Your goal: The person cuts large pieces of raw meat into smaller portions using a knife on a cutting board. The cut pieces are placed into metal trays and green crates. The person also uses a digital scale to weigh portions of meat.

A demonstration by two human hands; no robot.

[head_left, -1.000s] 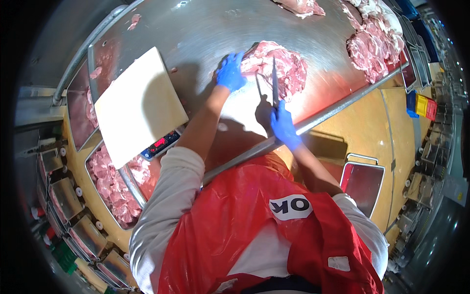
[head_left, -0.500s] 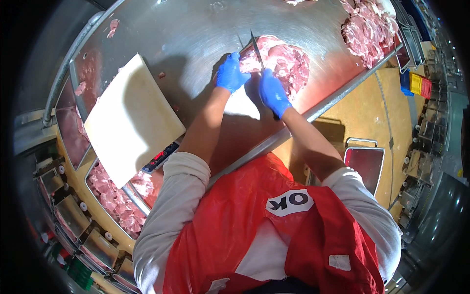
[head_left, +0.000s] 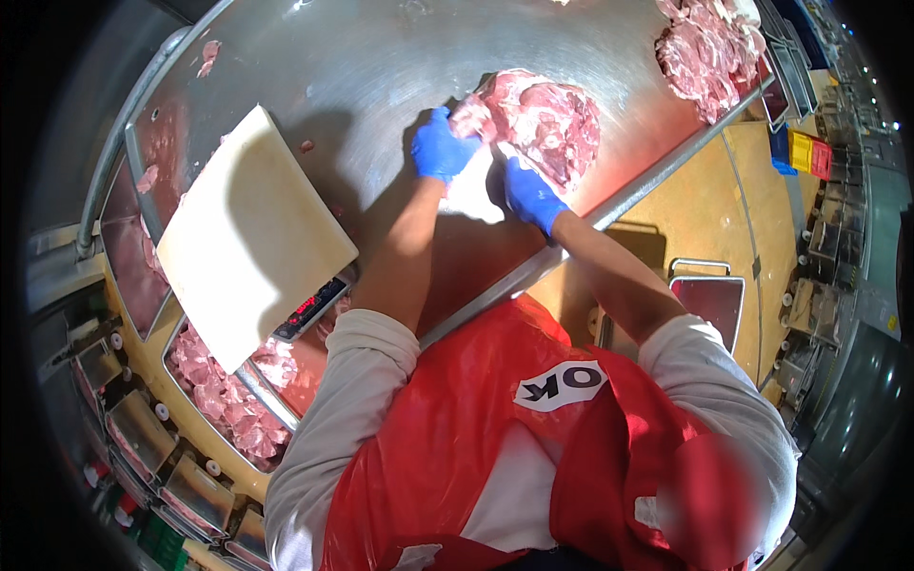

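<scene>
A large piece of raw pink meat (head_left: pixel 547 124) with pale fat lies on the steel table. Gripping a flap at its left end, my blue-gloved left hand (head_left: pixel 443 146) has its fingers closed on the meat. My right hand (head_left: pixel 533 193), gloved the same way, is closed at the meat's near edge. The knife in it is mostly out of sight; a bright sliver shows above the fingers, and I cannot make out the blade's full line. A bright white patch lies between the hands, too washed out to tell what it is.
A white board (head_left: pixel 252 238) stands at the left, over a scale with a red display (head_left: pixel 309 306). Cut meat fills a tray (head_left: pixel 224 390) below it. More meat (head_left: pixel 709 57) lies at the far right. The table's metal rim (head_left: pixel 657 171) runs along the near right side.
The knife blade, which stood up plainly over the meat, has dropped from clear view. My left hand has shifted slightly left and down, drawing out a flap of meat.
</scene>
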